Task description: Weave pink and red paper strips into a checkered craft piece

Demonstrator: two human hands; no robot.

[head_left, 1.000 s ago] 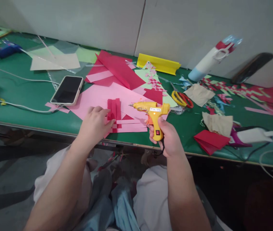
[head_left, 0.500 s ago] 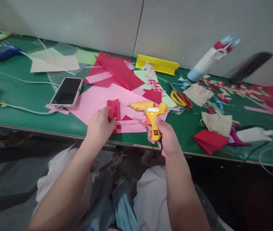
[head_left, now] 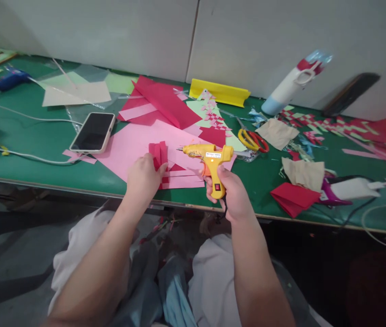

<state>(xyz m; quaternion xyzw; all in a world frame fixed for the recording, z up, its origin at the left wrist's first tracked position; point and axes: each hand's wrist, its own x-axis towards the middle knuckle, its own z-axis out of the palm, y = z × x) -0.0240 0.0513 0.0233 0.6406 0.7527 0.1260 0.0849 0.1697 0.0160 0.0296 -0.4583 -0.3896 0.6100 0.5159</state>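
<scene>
Head view: your right hand (head_left: 235,193) is gripping a yellow glue gun (head_left: 216,161), fingers closed around its handle (head_left: 218,193), nozzle (head_left: 180,149) pointing left above the pink paper (head_left: 121,145) on the desk (head_left: 254,186). Your left hand (head_left: 143,175) is touching the red strips (head_left: 159,152), fingers partly curled; whether they're pinching, I cannot tell. Neat work is calling for flat strips and fingertips clear of the nozzle. The gun's white label (head_left: 213,155) is bearing unreadable print.
</scene>
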